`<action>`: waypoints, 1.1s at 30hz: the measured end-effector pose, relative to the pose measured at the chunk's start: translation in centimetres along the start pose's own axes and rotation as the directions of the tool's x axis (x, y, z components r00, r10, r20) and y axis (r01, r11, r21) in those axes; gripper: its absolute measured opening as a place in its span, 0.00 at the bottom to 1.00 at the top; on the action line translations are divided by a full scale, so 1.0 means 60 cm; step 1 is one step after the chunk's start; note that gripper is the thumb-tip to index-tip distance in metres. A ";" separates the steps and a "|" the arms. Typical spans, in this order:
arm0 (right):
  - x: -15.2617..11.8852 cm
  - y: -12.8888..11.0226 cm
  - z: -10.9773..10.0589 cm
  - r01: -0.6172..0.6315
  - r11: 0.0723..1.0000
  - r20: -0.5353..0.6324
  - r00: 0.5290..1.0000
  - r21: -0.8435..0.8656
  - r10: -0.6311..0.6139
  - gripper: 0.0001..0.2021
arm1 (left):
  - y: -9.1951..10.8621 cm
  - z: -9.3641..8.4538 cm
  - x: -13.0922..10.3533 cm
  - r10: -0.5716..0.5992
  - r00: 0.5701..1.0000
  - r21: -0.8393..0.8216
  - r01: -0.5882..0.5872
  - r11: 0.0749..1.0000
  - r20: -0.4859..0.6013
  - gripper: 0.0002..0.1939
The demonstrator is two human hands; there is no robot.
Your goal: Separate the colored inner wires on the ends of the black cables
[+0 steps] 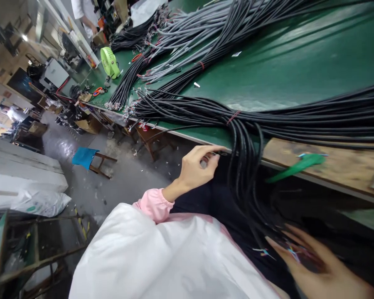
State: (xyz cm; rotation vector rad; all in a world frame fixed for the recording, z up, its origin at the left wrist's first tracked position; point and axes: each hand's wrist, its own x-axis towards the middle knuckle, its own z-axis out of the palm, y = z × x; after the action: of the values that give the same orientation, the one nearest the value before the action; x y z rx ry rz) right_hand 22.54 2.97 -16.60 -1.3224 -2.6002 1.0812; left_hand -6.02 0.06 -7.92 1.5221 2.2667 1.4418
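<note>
A bundle of thin black cables (187, 109) lies along the front of the green table, tied with a reddish band (233, 117). Several of its cables (243, 166) bend down over the table edge towards my lap. At their lower ends, my right hand (318, 263) is curled around the black cables, with coloured inner wires showing between its fingers; motion blurs it. My left hand (198, 168) is beside the table edge, left of the hanging cables. Its thumb and fingers pinch a small dark thing (220, 153) that I cannot make out.
Grey cables (187, 37) and more black bundles cover the back of the green table (336, 54). A green fan (110, 63) stands at its far end. On a wooden board (339, 168) at right lies a green strip (299, 167). A blue-topped stool (85, 157) stands on the floor.
</note>
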 end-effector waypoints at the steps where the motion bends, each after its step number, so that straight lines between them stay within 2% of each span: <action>1: -0.003 -0.007 0.002 -0.095 0.990 -0.088 0.991 0.106 0.104 0.28 | 0.000 0.000 0.004 0.020 1.000 0.016 -0.020 1.000 0.007 0.11; 2: -0.007 -0.015 0.003 -0.167 0.963 -0.169 0.964 0.213 0.205 0.28 | 0.001 0.000 0.007 0.034 0.999 0.034 -0.035 0.999 0.019 0.11; 4: -0.014 -0.027 0.005 -0.209 0.910 -0.259 0.914 0.358 0.312 0.28 | 0.002 0.001 0.009 0.056 0.997 0.071 -0.059 0.996 0.049 0.12; 8: -0.024 -0.033 0.013 -0.157 0.883 -0.338 0.883 0.443 0.326 0.28 | 0.002 0.004 0.010 0.120 0.991 0.103 -0.126 0.987 0.063 0.13; 10: -0.022 -0.031 0.018 -0.137 0.887 -0.372 0.872 0.442 0.320 0.29 | -0.002 0.002 0.018 0.174 0.984 0.115 -0.176 0.978 0.030 0.13; 12: -0.016 -0.035 0.022 -0.109 0.877 -0.435 0.835 0.468 0.336 0.29 | -0.005 -0.006 0.034 0.236 0.972 0.132 -0.233 0.964 -0.008 0.13; 14: -0.010 -0.048 0.019 -0.045 0.836 -0.540 0.744 0.548 0.394 0.28 | -0.006 -0.021 0.056 0.287 0.958 0.148 -0.282 0.948 -0.015 0.13; 15: -0.009 -0.058 0.016 -0.015 0.803 -0.553 0.717 0.596 0.425 0.26 | -0.005 -0.031 0.067 0.302 0.953 0.152 -0.299 0.942 0.003 0.13; 16: -0.008 -0.068 0.011 0.031 0.761 -0.543 0.719 0.648 0.434 0.24 | -0.003 -0.041 0.079 0.314 0.949 0.157 -0.312 0.937 0.012 0.13; 17: -0.008 -0.077 0.006 0.086 0.694 -0.500 0.756 0.715 0.422 0.22 | 0.000 -0.050 0.090 0.326 0.945 0.167 -0.323 0.932 0.006 0.13; 20: -0.007 -0.094 -0.008 0.109 0.594 -0.483 0.705 0.797 0.519 0.24 | 0.005 -0.068 0.123 0.361 0.932 0.227 -0.344 0.911 -0.034 0.12; 24: -0.001 -0.085 -0.009 0.166 0.479 -0.451 0.682 0.862 0.576 0.25 | 0.006 -0.066 0.154 0.356 0.934 0.273 -0.332 0.903 -0.039 0.10; 28: -0.001 -0.076 -0.004 0.222 0.415 -0.445 0.681 0.882 0.581 0.21 | 0.005 -0.058 0.157 0.331 0.944 0.254 -0.320 0.913 -0.003 0.09; 33: -0.008 -0.070 -0.009 0.232 0.382 -0.423 0.717 0.894 0.555 0.20 | 0.006 -0.054 0.156 0.343 0.939 0.262 -0.328 0.908 -0.014 0.09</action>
State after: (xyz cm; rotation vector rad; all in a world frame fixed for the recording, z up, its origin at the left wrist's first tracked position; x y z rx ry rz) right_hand 20.04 1.25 -13.58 -1.2666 -0.9287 1.3603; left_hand -12.16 4.96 -1.91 2.0614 2.3929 1.3136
